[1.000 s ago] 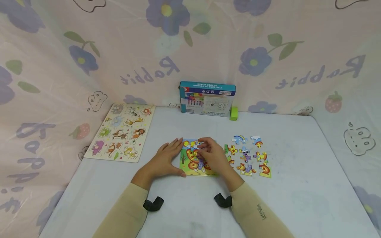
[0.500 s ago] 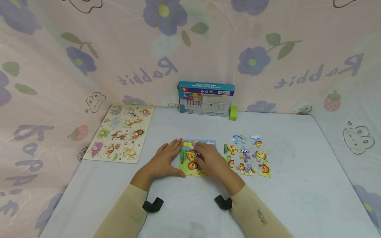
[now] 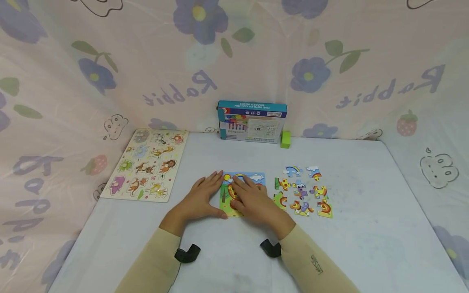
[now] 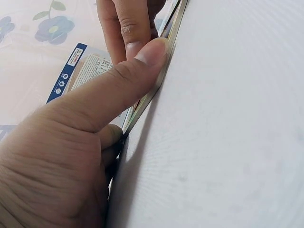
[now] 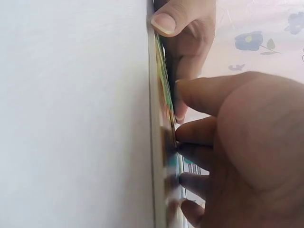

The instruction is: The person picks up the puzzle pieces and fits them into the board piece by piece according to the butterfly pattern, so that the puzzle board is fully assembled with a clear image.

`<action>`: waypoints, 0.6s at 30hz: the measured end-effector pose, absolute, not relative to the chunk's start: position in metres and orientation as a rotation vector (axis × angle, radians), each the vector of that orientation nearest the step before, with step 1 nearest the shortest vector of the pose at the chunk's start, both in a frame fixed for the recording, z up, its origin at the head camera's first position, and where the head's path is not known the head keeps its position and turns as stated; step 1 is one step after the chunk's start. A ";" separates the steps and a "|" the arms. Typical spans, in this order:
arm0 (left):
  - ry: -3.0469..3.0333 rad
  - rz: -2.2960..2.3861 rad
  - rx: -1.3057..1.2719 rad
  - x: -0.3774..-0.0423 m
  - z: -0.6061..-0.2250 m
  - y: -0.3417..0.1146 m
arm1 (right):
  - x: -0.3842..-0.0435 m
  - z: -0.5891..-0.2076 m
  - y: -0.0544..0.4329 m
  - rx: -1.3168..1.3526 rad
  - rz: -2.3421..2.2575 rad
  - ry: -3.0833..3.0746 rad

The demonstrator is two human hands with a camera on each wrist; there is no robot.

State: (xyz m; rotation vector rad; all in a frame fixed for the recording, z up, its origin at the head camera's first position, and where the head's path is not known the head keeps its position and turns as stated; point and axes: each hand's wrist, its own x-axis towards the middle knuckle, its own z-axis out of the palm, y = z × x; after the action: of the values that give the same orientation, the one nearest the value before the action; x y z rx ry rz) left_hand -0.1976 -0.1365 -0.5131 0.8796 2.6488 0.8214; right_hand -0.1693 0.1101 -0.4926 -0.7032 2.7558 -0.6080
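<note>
A small picture puzzle board (image 3: 224, 209) with a sun, a rainbow and a tree lies flat on the white table. Along its left edge my left hand (image 3: 201, 197) rests with fingers fairly straight, thumb tip at the near left corner. The left wrist view shows that thumb (image 4: 153, 53) against the board's thin edge. My right hand (image 3: 254, 201) lies over the board, fingertips pressing on its middle and hiding much of the picture. Its fingers (image 5: 194, 130) meet the board's surface in the right wrist view. Several loose jigsaw pieces (image 3: 301, 189) lie just right of the board.
At the back left lies a larger animal puzzle board (image 3: 146, 165). A blue-topped box (image 3: 253, 122) stands against the flowered cloth behind the table, beside a green block (image 3: 285, 139). Black bent parts (image 3: 188, 253) stick out by both wrists.
My right hand was raised with bent fingers over the board; it has come down and lies flatter, pressing farther left. The left hand stays put. The head view has shifted slightly.
</note>
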 end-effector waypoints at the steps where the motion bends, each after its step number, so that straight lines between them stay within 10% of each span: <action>1: 2.647 0.823 0.882 -0.198 -0.513 -0.137 | -0.170 -0.492 0.109 -0.704 -0.605 2.757; 18: 2.653 0.810 0.842 -0.199 -0.517 -0.137 | -0.189 -0.482 0.158 -0.550 -1.331 2.590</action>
State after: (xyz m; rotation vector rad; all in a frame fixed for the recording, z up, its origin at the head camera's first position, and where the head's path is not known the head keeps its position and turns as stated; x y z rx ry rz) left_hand -0.1987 -0.1375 -0.5173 0.8417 2.6533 0.8104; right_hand -0.1890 0.1577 -0.4822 -0.5495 2.5897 -1.3314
